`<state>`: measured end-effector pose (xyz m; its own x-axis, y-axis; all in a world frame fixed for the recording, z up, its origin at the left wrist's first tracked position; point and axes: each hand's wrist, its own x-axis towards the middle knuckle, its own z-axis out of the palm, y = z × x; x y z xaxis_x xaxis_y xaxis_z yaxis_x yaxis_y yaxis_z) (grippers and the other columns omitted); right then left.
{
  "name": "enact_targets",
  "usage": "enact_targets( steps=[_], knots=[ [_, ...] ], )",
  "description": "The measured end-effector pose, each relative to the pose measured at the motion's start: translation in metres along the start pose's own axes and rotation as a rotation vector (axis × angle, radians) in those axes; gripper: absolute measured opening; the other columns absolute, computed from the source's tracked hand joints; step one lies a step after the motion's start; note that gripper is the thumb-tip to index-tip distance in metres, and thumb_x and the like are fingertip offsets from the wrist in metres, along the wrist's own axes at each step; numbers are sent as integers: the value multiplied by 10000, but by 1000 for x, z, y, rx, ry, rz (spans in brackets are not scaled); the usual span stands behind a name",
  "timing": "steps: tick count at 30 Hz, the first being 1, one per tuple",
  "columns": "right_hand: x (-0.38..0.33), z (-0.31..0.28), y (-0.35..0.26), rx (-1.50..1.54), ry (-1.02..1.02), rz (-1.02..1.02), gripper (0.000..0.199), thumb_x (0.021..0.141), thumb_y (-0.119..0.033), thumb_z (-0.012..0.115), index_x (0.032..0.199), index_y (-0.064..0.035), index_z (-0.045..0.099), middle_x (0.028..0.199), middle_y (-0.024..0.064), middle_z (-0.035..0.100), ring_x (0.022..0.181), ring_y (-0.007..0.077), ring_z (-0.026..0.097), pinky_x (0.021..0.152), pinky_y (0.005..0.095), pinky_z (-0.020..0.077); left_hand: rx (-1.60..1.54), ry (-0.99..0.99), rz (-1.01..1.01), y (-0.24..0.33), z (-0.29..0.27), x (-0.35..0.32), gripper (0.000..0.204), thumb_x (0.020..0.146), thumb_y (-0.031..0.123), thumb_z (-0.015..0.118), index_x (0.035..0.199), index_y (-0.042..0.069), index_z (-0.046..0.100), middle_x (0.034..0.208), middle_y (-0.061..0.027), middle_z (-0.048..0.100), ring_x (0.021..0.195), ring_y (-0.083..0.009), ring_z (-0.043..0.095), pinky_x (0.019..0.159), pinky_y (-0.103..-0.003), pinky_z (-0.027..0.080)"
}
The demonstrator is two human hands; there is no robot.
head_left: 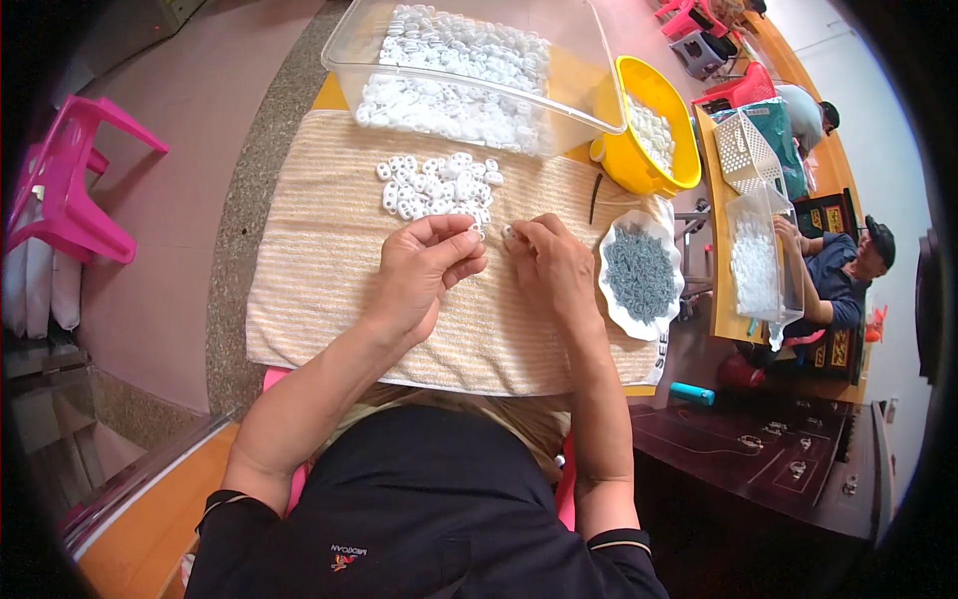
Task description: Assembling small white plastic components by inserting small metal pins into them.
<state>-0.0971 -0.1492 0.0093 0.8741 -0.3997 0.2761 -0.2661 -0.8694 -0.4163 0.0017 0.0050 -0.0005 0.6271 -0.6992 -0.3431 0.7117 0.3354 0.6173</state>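
Note:
Over the striped towel, my left hand (427, 272) pinches a small white plastic piece (477, 231) between thumb and forefinger. To its right, my right hand (555, 268) is closed with its fingertips on another small white piece (508, 233). The two hands are a little apart. Just beyond them lies a loose pile of white plastic pieces (439, 186), oval with holes. A white scalloped dish (611, 321) full of small grey-blue parts stands right of my right hand. A thin dark strip (596, 199) lies on the towel above the dish.
A clear plastic bin (584, 115) of white pieces stands at the table's far side, beside a yellow basin (689, 165) with pale pieces. The beige striped towel (309, 290) covers the table. A pink stool (75, 190) stands left. At right, another person (838, 275) works at a bench.

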Motion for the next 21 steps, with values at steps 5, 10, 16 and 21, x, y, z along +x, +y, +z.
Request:
enact_targets(
  steps=[5,10,16,21],
  knots=[
    [2,5,8,66,-34,1,125,823,-125,659,918,-44,656,910,95,641,763,282,649,684,367,500,5,-7,0,-1,-1,1,140,882,3,626,1020,-1,605,887,-63,643,791,-135,652,742,-262,581],
    [3,10,7,25,3,-43,108,807,-109,670,892,-47,646,888,99,640,731,278,648,655,368,501,4,-12,-2,-1,-1,1,132,882,5,628,1013,5,617,888,-60,647,794,-136,652,741,-266,582],
    [0,7,12,131,-22,-43,131,799,-74,657,923,-35,649,871,109,636,711,288,644,658,372,508,14,-8,-10,-1,2,-1,127,874,27,644,994,-4,613,890,-66,635,797,-134,635,741,-262,557],
    [5,-15,6,210,-83,-44,171,781,-26,630,950,-19,656,887,123,636,781,309,641,703,370,510,12,-4,-16,-3,-1,-1,130,878,22,637,1005,2,615,889,-65,642,798,-135,642,741,-265,566]
  ],
)
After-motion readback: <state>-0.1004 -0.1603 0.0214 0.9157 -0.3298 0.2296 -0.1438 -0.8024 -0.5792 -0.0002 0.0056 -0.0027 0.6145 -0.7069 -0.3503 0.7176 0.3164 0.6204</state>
